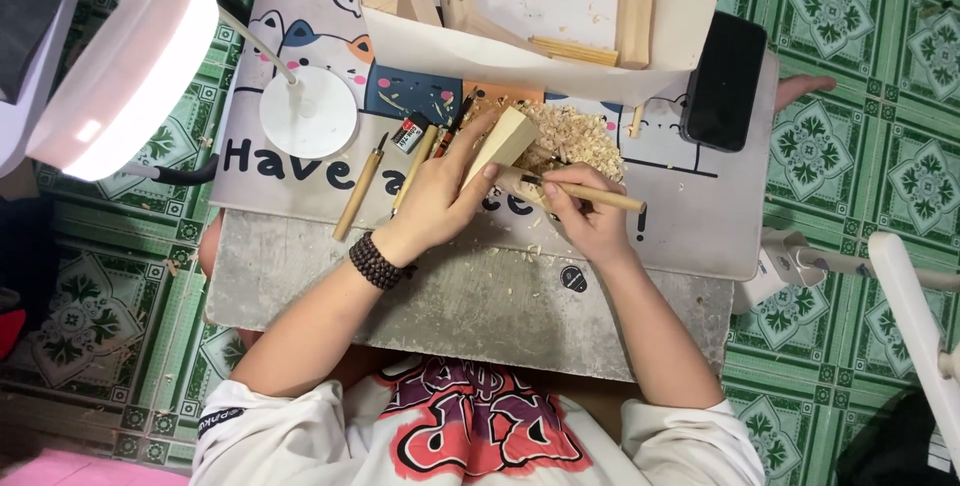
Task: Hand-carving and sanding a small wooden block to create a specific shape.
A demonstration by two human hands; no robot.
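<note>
My left hand (pixel 440 194) grips a pale wedge-shaped wood block (pixel 503 141), holding it tilted over a printed desk mat (pixel 690 216). My right hand (pixel 585 214) holds a wooden-handled carving tool (pixel 590 192) with its tip against the block's lower side. A pile of wood shavings (pixel 570 136) lies just behind the block. A dark beaded bracelet (pixel 377 260) circles my left wrist.
Two more wooden-handled carving tools (pixel 358 191) and a small red and black box (pixel 408 133) lie left of my hands. A white cardboard box (pixel 540 6) of wood pieces stands behind. A black phone (pixel 723 81) lies right of it. A round lamp (pixel 125 71) hangs at left.
</note>
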